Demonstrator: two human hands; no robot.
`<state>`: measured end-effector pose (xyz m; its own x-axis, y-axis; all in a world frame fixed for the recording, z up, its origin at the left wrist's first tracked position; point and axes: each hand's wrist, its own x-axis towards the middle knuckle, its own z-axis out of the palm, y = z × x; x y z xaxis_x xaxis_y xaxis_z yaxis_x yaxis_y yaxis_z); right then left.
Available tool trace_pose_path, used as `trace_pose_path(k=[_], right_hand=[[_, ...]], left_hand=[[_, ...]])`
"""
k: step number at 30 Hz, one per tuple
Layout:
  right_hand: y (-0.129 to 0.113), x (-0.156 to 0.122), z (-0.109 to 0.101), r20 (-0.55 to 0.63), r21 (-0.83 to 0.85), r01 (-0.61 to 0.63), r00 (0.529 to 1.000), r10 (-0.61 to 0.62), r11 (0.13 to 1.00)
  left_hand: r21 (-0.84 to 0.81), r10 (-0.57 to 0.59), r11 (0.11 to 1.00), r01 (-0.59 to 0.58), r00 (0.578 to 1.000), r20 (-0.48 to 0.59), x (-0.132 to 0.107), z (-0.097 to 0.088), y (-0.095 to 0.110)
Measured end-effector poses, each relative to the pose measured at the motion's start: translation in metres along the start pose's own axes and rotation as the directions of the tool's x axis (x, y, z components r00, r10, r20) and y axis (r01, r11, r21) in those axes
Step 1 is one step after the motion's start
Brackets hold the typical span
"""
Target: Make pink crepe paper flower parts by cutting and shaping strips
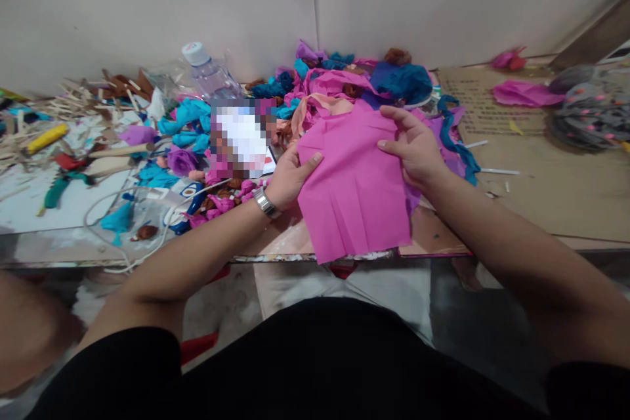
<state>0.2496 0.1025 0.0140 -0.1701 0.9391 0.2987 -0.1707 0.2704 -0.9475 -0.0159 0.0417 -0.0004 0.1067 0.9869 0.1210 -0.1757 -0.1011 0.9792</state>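
A creased sheet of pink crepe paper (352,184) is held up in front of me, its lower edge hanging at the table's front edge. My left hand (290,177) grips its left side, with the thumb on top and the other fingers behind it. On the upper right side, my right hand (413,147) pinches the sheet between thumb and fingers. Just beyond it lies a heap of crumpled crepe paper (339,84) in pink, peach, purple and blue. Close to my left wrist sits a phone (241,138), its screen blurred out.
A clear plastic bottle (211,75) stands by the wall. To the left lie wooden sticks (83,102), green-handled pliers (59,190) and a white cable (88,210). At right, brown cardboard (531,177) bears a dark netted bundle (590,111) and white sticks (499,172). Another person's limb (34,328) shows lower left.
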Motion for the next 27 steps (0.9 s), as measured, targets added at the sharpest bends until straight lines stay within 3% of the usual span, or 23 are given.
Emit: trace_pose_path(k=[4, 9, 18, 24, 27], right_hand=[[-0.005, 0.003, -0.002, -0.015, -0.03, -0.106, 0.994, 0.106, 0.994], [-0.005, 0.0, 0.001, 0.053, 0.095, -0.238, 0.971, 0.234, 0.967], [-0.009, 0.002, 0.0, 0.038, 0.036, -0.098, 0.995, 0.097, 0.995], [-0.006, 0.005, -0.003, -0.003, -0.005, -0.091, 0.996, 0.091, 0.996], [0.004, 0.006, -0.005, -0.011, -0.01, -0.239, 0.971, 0.238, 0.971]], left_hand=[[-0.024, -0.022, 0.999, 0.022, 1.0, -0.004, -0.002, 0.003, 0.004], [0.017, -0.02, 1.0, 0.02, 0.999, 0.035, -0.002, 0.0, 0.002], [0.044, -0.059, 0.998, 0.05, 0.972, 0.227, -0.003, -0.005, 0.002], [-0.013, -0.032, 0.999, 0.035, 0.985, 0.169, -0.002, -0.006, -0.005], [-0.046, 0.029, 0.999, -0.025, 0.996, 0.085, 0.001, -0.003, -0.008]])
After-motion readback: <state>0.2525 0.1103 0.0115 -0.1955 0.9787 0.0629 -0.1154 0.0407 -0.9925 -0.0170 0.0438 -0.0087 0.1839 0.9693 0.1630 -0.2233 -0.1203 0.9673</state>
